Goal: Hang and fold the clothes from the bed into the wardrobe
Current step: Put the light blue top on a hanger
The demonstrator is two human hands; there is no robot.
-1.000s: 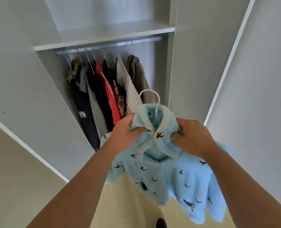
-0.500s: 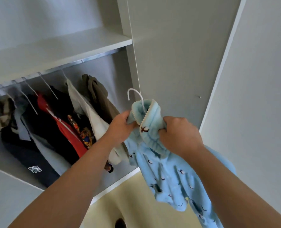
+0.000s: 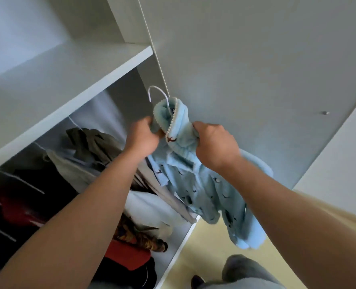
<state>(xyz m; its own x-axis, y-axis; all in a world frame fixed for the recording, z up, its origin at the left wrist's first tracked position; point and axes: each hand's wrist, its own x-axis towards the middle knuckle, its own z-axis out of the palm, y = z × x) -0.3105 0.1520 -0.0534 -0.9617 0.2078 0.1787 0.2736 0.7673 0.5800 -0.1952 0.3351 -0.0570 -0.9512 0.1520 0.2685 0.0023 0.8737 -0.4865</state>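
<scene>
Hanging inside the wardrobe [image 3: 129, 21], under the shelf [image 3: 68, 80], are several clothes on hangers: an olive piece [image 3: 93, 142], a pale one [image 3: 150, 207] and a red one [image 3: 127, 253] among darker items, so part of the task looks done. The piece in hand is a blue fleece [image 3: 193, 184], threaded on a hanger whose white hook [image 3: 157, 94] pokes up out of the collar. It is held in the air at the wardrobe's right edge, close to the door [image 3: 256, 59], and is not yet on the rail, which I cannot make out here. What is left for this piece, I judge, is to carry the hook inward and set it over the rail beside the olive piece. The bed is out of view, so how many clothes wait there, and whether any have been folded, cannot be told. The left hand [image 3: 140, 138] has a tight grip, fingers curled round the left side of the collar just below the hook. The right hand [image 3: 214, 147] has the same closed grip on the bunched right side of the collar, knuckles toward the camera. The body and sleeves of the fleece hang loose beneath both hands, above the floor [image 3: 204, 247].
</scene>
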